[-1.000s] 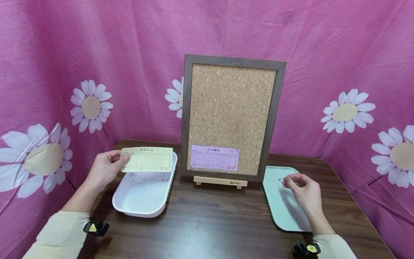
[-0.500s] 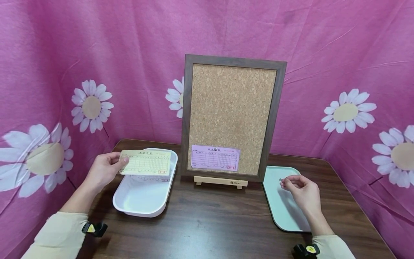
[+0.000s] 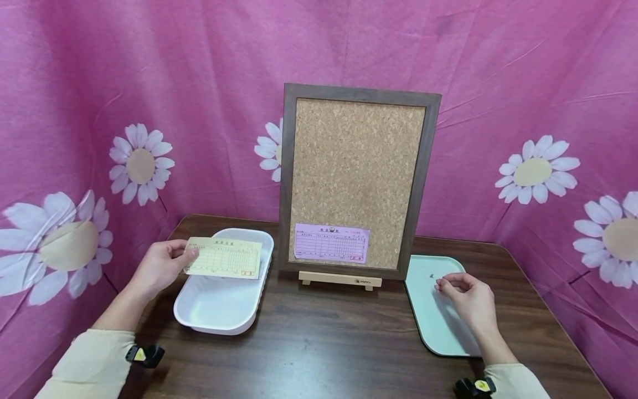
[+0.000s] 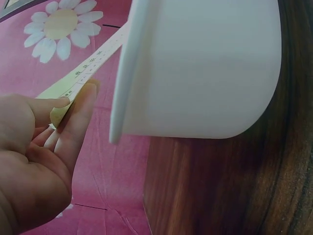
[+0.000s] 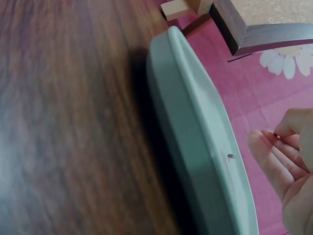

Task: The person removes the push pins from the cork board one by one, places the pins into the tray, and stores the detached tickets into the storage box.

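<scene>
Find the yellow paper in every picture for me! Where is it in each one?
Head: the yellow paper is left of the middle, pinched in the left hand, overlapping the far part of the white tub.
Left wrist: it's at the upper left, slanting up from the fingers until the tub's rim hides the rest.
Right wrist: it's not in this one.
Shared landmark: the pink cloth with white daisies.

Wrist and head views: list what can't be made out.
Yellow slip, head view: print too small to read.
White tray, head view: floor partly hidden behind yellow slip.
Dark speck in right hand, right wrist view: too small to name.
Cork board, right wrist view: cut off by picture edge.
</scene>
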Tool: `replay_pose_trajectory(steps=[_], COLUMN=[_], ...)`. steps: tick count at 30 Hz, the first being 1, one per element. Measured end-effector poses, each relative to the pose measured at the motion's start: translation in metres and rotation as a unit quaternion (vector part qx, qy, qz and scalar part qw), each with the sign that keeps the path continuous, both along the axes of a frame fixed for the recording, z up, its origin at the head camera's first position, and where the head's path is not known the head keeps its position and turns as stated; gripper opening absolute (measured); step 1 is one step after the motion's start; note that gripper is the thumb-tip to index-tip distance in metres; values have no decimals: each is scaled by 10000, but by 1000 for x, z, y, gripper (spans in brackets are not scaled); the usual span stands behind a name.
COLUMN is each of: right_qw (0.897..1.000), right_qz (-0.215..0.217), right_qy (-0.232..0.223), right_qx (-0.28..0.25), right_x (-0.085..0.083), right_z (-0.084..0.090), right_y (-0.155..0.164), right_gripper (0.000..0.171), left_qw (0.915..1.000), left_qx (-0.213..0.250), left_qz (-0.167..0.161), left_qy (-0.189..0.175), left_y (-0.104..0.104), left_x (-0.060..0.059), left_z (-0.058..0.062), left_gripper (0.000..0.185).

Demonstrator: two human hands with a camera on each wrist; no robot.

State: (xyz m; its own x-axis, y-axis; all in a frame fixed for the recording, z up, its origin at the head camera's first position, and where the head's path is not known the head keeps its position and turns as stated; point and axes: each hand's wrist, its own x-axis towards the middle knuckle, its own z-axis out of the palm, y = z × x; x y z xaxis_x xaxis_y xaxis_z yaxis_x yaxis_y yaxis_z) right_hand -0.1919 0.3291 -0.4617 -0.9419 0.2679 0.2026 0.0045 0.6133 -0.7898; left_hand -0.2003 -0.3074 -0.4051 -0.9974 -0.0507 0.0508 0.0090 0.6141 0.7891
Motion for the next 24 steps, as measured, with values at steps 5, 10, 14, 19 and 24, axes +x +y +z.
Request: replay_pose_trajectory(steps=[5, 10, 14, 19, 24], right_qw=[9994, 9973, 9961, 9954, 9940], right_qz=[-122, -243, -264, -261, -202], right_qy=[-171, -517, -648, -670, -569], right_qx=[280, 463, 535, 635, 913], right_x=[0, 0, -1, -1, -1], right_z=[-4, -7, -9, -11, -13], right_y=[4, 6, 8, 8, 8], right_gripper=[15, 18, 20, 20, 20], left_qw=[9999, 9997, 9994, 9992, 9987], left_qx=[-67, -164, -210, -242, -354], left_qz=[-49, -91, -115, -180, -322], left_qy=[-79, -183, -245, -269, -184], left_y=[2, 2, 2, 3, 3], left_x=[1, 1, 1, 1, -1], left_z=[-2, -4, -4, -6, -8], left_gripper=[36, 36, 37, 34, 32])
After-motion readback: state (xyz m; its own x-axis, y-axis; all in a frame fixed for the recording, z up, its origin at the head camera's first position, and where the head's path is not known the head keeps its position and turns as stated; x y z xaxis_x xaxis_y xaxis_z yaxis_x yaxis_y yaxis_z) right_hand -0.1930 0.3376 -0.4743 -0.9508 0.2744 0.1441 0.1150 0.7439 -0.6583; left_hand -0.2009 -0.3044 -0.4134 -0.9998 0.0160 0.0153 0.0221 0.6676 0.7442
